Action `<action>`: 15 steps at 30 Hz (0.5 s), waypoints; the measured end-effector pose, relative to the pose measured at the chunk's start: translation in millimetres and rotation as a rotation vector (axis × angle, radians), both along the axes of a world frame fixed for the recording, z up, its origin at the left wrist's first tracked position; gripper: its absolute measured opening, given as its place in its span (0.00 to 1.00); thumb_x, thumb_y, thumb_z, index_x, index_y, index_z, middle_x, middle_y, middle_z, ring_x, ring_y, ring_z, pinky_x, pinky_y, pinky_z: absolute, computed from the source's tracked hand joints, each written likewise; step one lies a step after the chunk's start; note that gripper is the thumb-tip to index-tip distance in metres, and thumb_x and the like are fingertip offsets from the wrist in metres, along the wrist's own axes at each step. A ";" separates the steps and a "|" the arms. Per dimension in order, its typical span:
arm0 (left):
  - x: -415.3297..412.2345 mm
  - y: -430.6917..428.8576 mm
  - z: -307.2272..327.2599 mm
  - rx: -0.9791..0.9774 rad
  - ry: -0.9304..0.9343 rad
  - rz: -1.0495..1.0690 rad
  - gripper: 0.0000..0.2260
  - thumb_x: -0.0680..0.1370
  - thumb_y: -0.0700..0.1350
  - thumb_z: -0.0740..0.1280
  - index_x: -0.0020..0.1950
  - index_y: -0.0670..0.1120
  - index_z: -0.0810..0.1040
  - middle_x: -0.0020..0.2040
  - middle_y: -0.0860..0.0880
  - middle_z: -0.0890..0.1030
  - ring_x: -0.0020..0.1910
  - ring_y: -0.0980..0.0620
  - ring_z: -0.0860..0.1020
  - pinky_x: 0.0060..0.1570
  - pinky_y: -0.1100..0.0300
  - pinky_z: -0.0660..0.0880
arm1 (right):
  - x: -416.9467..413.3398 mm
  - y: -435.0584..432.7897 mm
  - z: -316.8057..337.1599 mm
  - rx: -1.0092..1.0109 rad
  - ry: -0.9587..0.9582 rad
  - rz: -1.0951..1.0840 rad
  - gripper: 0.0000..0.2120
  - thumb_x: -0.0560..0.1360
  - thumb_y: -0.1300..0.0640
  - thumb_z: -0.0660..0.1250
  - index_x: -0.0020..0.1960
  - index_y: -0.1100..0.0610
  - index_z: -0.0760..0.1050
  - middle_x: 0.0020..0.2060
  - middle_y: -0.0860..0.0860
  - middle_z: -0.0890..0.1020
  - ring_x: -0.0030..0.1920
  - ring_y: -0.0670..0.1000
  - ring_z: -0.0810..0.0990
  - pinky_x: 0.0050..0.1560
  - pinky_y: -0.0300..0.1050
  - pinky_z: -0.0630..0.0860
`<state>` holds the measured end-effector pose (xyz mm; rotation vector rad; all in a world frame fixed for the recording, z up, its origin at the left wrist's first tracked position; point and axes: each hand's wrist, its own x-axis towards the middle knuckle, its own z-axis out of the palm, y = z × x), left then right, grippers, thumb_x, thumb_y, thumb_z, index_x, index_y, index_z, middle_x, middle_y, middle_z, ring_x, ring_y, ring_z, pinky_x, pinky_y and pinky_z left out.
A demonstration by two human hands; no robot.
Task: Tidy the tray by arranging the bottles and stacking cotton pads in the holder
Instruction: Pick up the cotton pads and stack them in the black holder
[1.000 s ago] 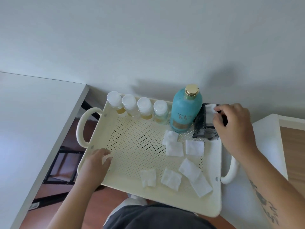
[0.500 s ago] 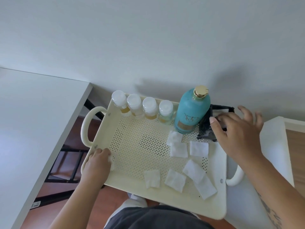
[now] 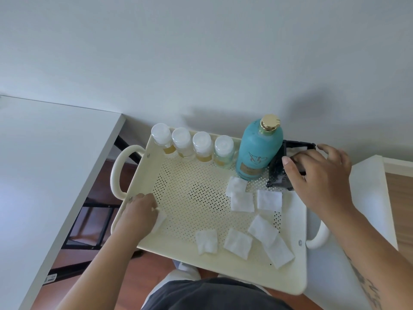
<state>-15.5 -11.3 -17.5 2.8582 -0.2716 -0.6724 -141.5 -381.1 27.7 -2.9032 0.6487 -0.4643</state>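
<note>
Your left hand [image 3: 138, 213] lies on the left rim of the cream tray [image 3: 201, 265], fingers bent over one cotton pad [image 3: 160, 220]. They hide most of it, so you cannot tell whether they pinch it or only press on it. Along the far wall stand four small bottles [image 3: 192, 146] with white caps, side by side; any labels are out of sight. Seven loose pads [image 3: 269, 200] lie on the perforated floor, some overlapping. Right of the row stands the teal bottle [image 3: 259, 151] with a gold cap; its label's gold script is too small to read. Touching it in the far right corner is the black holder [image 3: 277, 175], a white pad [image 3: 297, 149] showing inside. Your right hand [image 3: 321, 173] covers much of it, fingers spread and relaxed, thumb on its front wall, grasping nothing visible.
</note>
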 end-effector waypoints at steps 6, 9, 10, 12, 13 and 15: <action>-11.8 -42.8 38.1 -0.501 0.063 0.031 0.04 0.76 0.48 0.70 0.45 0.54 0.75 0.43 0.56 0.81 0.42 0.62 0.78 0.39 0.68 0.69 | -10.2 9.4 10.6 -0.006 -0.266 -0.009 0.12 0.77 0.49 0.63 0.44 0.54 0.81 0.45 0.50 0.84 0.55 0.60 0.74 0.56 0.54 0.65; -17.3 -71.1 50.0 -0.705 0.150 0.092 0.06 0.75 0.48 0.71 0.48 0.57 0.77 0.41 0.57 0.81 0.36 0.63 0.77 0.36 0.67 0.72 | -16.5 29.8 24.5 0.063 -0.354 0.020 0.08 0.75 0.52 0.65 0.45 0.54 0.81 0.45 0.48 0.83 0.53 0.60 0.75 0.52 0.49 0.62; -18.8 -79.8 53.4 -0.771 0.194 0.106 0.07 0.75 0.47 0.72 0.49 0.57 0.78 0.40 0.58 0.81 0.35 0.62 0.77 0.35 0.67 0.74 | -18.0 37.1 28.7 0.126 -0.356 0.055 0.07 0.75 0.52 0.66 0.46 0.54 0.81 0.45 0.47 0.82 0.52 0.59 0.75 0.51 0.48 0.63; -21.1 -96.5 59.3 -0.881 0.293 0.116 0.07 0.74 0.47 0.73 0.49 0.58 0.80 0.39 0.57 0.81 0.37 0.58 0.78 0.36 0.65 0.75 | -21.2 52.0 35.9 0.387 -0.295 0.130 0.08 0.75 0.52 0.68 0.50 0.54 0.81 0.45 0.45 0.81 0.51 0.55 0.75 0.52 0.46 0.69; -22.6 -104.3 62.0 -0.922 0.338 0.113 0.06 0.74 0.47 0.73 0.49 0.57 0.81 0.40 0.56 0.82 0.38 0.56 0.78 0.38 0.62 0.75 | -23.0 59.4 39.2 0.579 -0.231 0.132 0.09 0.75 0.50 0.69 0.53 0.52 0.80 0.47 0.42 0.80 0.52 0.52 0.75 0.52 0.44 0.71; -25.9 -119.3 67.1 -0.998 0.422 0.098 0.04 0.74 0.47 0.74 0.48 0.53 0.82 0.40 0.53 0.83 0.40 0.53 0.79 0.41 0.56 0.75 | -26.7 71.6 42.6 0.932 -0.077 0.082 0.13 0.72 0.45 0.70 0.56 0.44 0.77 0.50 0.39 0.79 0.54 0.45 0.75 0.50 0.38 0.71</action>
